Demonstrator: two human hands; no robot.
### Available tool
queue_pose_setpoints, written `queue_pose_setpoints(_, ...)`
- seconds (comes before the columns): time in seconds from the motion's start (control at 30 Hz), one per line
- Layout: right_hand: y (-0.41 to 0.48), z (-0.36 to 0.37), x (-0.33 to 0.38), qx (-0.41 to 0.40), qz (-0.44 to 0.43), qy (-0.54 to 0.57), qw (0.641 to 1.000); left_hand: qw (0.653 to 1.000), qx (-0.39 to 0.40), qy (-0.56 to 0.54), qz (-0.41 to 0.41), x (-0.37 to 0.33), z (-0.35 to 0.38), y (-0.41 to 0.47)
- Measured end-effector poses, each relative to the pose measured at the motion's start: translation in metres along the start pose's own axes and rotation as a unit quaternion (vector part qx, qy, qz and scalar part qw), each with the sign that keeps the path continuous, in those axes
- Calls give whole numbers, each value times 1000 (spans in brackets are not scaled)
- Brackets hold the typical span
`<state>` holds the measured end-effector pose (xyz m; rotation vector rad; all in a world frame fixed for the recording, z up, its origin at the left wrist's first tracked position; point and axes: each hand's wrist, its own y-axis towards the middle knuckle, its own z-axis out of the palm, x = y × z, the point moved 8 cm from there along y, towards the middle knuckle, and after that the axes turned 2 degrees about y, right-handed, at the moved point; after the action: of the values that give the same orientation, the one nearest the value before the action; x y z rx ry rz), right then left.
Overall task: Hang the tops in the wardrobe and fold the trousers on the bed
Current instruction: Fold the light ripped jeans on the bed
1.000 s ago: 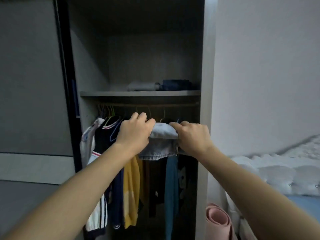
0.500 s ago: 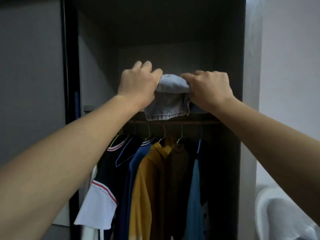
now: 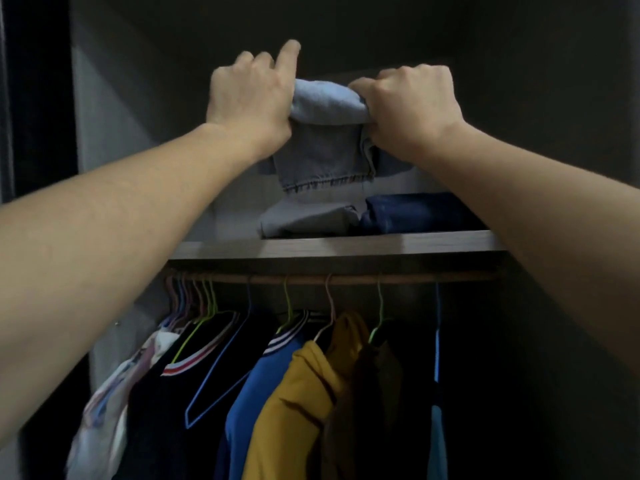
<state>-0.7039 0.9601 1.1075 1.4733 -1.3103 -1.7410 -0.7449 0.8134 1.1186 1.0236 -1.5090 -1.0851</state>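
Raised higher, both arms outstretched, left hand [image 3: 249,98], right hand [image 3: 412,105] gripping folded jeans [image 3: 325,143]

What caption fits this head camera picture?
Left hand and right hand hold folded jeans above the wardrobe shelf.

2 hands [image 3: 247,98], 3 folded trousers [image 3: 325,157], 1 shelf [image 3: 346,251], 1 rail [image 3: 353,279], approx 6 tops [image 3: 298,403].
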Motion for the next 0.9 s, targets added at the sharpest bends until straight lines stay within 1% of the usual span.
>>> queue_pose_setpoints(0.3,42,112,27,27,-31,-89,995,998,-20,-52,25,16,139,29)
queue_pose_setpoints(0.47,78,184,27,38,-7,-104,994,996,-43,-81,20,21,221,63)
queue_pose_setpoints(0.53,84,217,27,67,14,-106,992,995,-25,-97,19,20,253,71)
queue_pose_setpoints(0.57,82,236,30,97,26,-95,990,994,11,-102,29,17,273,70)
queue_pose_setpoints(0.6,76,258,35,147,31,-71,986,991,74,-103,50,11,295,65)
queue_pose_setpoints(0.63,64,285,43,227,27,-32,973,978,166,-98,83,2,323,55)
queue_pose_setpoints(0.67,46,313,55,333,18,15,943,948,279,-96,118,-7,350,38)
queue_pose_setpoints(0.7,24,337,65,441,15,52,896,904,392,-104,135,-13,373,20)
queue_pose_setpoints(0.73,7,351,69,513,18,71,855,865,469,-125,129,-15,386,8)
queue_pose_setpoints(0.77,0,355,69,537,25,81,839,848,495,-143,123,-15,390,5)
queue_pose_setpoints(0.87,5,348,60,500,55,121,856,867,455,-151,140,-20,383,17)
queue_pose_setpoints(0.9,3,349,58,499,60,130,855,864,460,-149,138,-22,385,16)
